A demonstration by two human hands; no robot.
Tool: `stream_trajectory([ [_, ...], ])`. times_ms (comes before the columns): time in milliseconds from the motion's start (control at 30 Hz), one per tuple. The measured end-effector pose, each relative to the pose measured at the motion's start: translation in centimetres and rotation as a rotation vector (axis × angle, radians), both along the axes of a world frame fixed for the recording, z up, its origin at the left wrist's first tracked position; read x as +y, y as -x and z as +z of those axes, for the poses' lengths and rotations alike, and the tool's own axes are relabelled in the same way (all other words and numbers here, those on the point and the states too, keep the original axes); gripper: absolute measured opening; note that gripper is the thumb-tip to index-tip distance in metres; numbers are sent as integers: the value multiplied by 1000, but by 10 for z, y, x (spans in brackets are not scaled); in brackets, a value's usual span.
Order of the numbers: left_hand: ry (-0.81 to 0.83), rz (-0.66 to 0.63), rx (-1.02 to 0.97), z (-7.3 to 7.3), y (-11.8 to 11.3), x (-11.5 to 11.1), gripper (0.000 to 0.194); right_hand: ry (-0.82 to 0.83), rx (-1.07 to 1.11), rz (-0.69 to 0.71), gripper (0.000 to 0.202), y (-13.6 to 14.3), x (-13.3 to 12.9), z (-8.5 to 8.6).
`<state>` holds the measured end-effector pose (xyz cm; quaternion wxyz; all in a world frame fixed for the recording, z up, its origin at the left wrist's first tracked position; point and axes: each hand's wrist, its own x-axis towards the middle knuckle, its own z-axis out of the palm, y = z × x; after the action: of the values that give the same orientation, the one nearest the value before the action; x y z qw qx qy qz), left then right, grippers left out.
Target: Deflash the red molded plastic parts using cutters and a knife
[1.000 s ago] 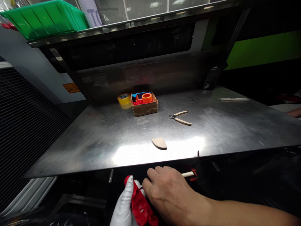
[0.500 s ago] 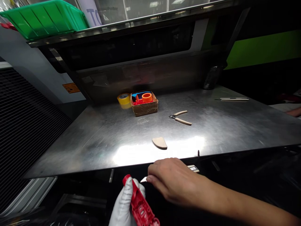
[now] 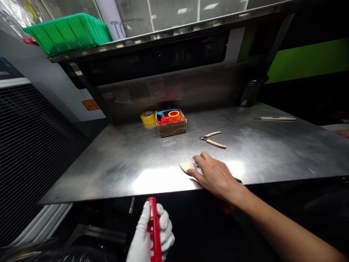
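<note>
My left hand (image 3: 141, 233), in a white glove, is closed around a long red plastic part (image 3: 155, 229), held upright below the table's front edge. Ahead and to the right, my bare right hand (image 3: 215, 174) reaches over the table. A craft knife (image 3: 191, 161) is in its grip, the thin pale blade poking out past the index finger and most of the handle hidden by the palm. Its thumb touches or nearly touches a flat beige wedge-shaped piece (image 3: 186, 167) lying on the metal tabletop (image 3: 114, 174).
Beige-handled nippers (image 3: 214, 139) lie open beyond my right hand. Farther back are a cardboard box (image 3: 172, 130) of orange, red and blue parts and a yellow tape roll (image 3: 147, 117). Thin tools (image 3: 275, 118) lie at right, near a dark bottle (image 3: 248, 94). A green bin (image 3: 71, 32) sits above.
My right hand has moved from beside the red part, forward and up onto the table at the beige piece, carrying the knife. My left hand has turned the red part more upright.
</note>
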<state>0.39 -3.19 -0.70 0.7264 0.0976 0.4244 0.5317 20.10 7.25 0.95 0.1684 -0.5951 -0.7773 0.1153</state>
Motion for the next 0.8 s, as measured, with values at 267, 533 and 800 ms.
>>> stream_trajectory([
  [267, -95, 23, -128, -5, 1, 3, 41, 48, 159, 117, 11, 12, 0, -6],
  [533, 9, 133, -46, -30, 10, -1, 28, 55, 553, 584, 11, 55, -66, -1],
  [800, 98, 221, -26, -37, 9, 0, 19, -131, 393, 601, 18, 71, -79, -17],
])
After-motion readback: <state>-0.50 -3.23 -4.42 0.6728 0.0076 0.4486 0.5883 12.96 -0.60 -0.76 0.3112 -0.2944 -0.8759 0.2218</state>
